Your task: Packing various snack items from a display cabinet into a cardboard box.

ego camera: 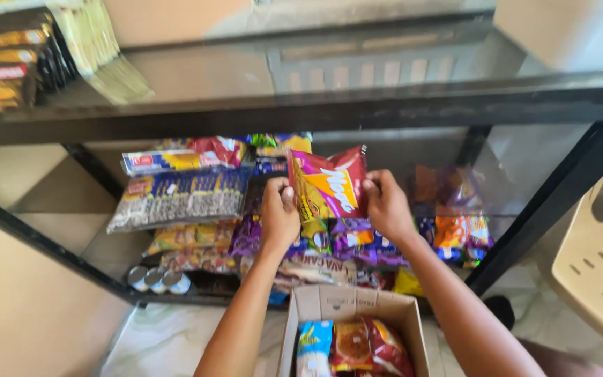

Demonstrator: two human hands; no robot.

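While both hands grip it, the left hand (280, 213) and right hand (386, 202) hold the magenta-and-orange snack bag (328, 183) upright between them, above the shelf's snack packets (343, 237) and cardboard box (329, 301).

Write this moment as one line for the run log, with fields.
left hand: holds snack bag | right hand: holds same bag | bag: above packets on glass shelf | cardboard box: open below
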